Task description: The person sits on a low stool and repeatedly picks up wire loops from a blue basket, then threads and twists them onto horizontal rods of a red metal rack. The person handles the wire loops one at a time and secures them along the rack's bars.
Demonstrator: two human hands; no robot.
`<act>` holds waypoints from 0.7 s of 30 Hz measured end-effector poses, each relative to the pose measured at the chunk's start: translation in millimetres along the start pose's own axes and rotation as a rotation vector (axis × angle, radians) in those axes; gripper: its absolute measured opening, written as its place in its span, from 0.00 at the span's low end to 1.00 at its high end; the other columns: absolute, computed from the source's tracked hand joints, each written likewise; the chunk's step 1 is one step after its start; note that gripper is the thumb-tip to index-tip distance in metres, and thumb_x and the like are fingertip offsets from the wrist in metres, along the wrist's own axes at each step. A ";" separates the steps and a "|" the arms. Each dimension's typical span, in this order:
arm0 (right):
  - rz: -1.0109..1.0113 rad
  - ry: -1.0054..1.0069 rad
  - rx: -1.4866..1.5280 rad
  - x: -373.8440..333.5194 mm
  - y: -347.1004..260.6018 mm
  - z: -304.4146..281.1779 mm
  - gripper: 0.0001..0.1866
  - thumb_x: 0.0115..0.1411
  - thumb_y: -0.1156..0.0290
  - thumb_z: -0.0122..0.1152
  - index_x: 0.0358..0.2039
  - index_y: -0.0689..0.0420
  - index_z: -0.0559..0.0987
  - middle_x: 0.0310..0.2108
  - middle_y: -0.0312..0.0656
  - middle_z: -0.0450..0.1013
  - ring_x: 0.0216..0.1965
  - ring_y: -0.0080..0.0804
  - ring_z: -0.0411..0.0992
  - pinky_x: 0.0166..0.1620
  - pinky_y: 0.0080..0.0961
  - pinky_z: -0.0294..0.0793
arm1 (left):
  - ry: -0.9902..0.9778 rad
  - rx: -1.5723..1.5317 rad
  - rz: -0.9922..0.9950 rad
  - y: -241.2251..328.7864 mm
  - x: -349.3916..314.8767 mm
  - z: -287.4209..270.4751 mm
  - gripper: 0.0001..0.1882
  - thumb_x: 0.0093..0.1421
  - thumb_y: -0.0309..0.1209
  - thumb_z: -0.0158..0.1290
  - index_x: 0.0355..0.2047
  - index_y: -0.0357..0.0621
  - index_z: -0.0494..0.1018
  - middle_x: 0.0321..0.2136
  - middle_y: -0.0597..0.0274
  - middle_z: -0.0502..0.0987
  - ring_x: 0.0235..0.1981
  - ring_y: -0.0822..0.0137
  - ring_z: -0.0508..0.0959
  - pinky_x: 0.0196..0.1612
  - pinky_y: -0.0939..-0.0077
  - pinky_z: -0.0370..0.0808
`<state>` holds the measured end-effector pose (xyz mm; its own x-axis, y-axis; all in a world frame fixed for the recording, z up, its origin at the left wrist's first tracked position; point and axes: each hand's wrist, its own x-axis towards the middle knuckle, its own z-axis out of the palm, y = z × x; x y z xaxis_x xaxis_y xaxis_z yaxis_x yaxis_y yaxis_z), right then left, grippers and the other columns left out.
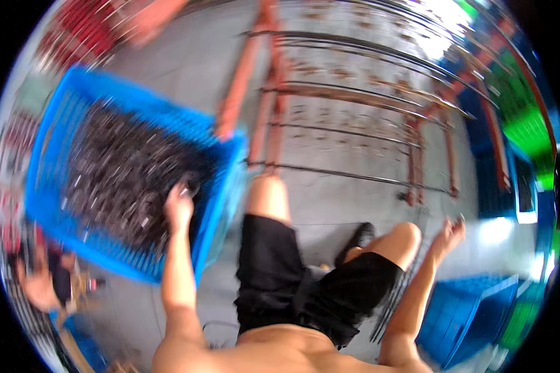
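Left hand (179, 205) fingers curled among dark small parts (124, 174), blue crate (50, 124), right hand (449, 235) grip unclear

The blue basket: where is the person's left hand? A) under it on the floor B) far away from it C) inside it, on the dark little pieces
C: the left hand reaches over the rim of the blue basket onto the dark small pieces inside.

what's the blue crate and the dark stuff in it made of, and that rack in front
Blue crate: looks like moulded plastic, with a bright even colour and slotted lattice walls. Dark pieces under the left hand: probably small metal parts, dark grey with bright glints, though blur leaves it open. Rack: seemingly metal, with thin rods and reddish, maybe rusty, posts.
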<state>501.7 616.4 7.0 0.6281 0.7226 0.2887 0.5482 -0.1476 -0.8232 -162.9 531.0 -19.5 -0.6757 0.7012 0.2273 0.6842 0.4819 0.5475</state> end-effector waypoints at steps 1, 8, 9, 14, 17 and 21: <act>-0.053 0.019 0.152 -31.9 -34.5 2.9 0.12 0.55 0.74 0.54 0.40 0.64 0.71 0.36 0.43 0.68 0.38 0.30 0.67 0.40 0.26 0.65 | 0.014 0.012 -0.056 63.8 -8.7 -20.1 0.13 0.58 0.36 0.47 0.40 0.46 0.73 0.33 0.45 0.76 0.38 0.46 0.76 0.39 0.60 0.72; -0.058 -1.171 0.469 -237.0 -212.2 109.1 0.13 0.58 0.73 0.53 0.44 0.61 0.72 0.33 0.39 0.71 0.35 0.24 0.69 0.42 0.22 0.69 | -0.043 -0.612 -0.088 84.5 -36.8 -48.8 0.15 0.63 0.40 0.45 0.37 0.40 0.71 0.16 0.60 0.74 0.16 0.73 0.75 0.20 0.77 0.70; -0.192 -1.172 0.521 -255.4 -229.9 125.1 0.14 0.60 0.69 0.51 0.46 0.60 0.71 0.33 0.40 0.71 0.35 0.25 0.70 0.42 0.23 0.69 | -0.058 -0.715 -0.092 87.9 -40.4 -49.6 0.15 0.63 0.39 0.45 0.38 0.39 0.71 0.17 0.63 0.74 0.16 0.75 0.73 0.19 0.79 0.69; 0.976 -1.474 0.820 -283.0 -296.6 199.7 0.18 0.64 0.52 0.41 0.42 0.54 0.68 0.31 0.36 0.70 0.35 0.31 0.71 0.38 0.28 0.71 | -0.363 -1.028 -0.122 110.2 -59.5 -57.3 0.13 0.65 0.37 0.43 0.41 0.43 0.69 0.25 0.66 0.76 0.18 0.81 0.70 0.19 0.87 0.65; 1.062 -1.624 0.940 -300.4 -294.6 228.1 0.16 0.65 0.51 0.38 0.37 0.48 0.69 0.24 0.32 0.68 0.28 0.25 0.68 0.29 0.24 0.67 | -0.374 -1.032 0.074 100.2 -62.2 -36.1 0.13 0.65 0.34 0.42 0.42 0.39 0.69 0.31 0.62 0.76 0.29 0.76 0.74 0.32 0.84 0.71; 1.108 -1.589 1.038 -317.4 -279.6 247.9 0.19 0.65 0.50 0.37 0.37 0.51 0.69 0.29 0.33 0.67 0.32 0.26 0.67 0.35 0.25 0.67 | -0.306 -1.001 -0.012 91.2 -64.8 -21.7 0.12 0.65 0.32 0.42 0.42 0.37 0.68 0.34 0.58 0.76 0.35 0.73 0.75 0.36 0.80 0.71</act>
<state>12.2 595.7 24.4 -0.7516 0.5019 -0.4280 -0.3554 -0.8548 -0.3782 -62.7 518.1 33.1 -0.4870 0.8697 0.0798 0.0438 -0.0669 0.9968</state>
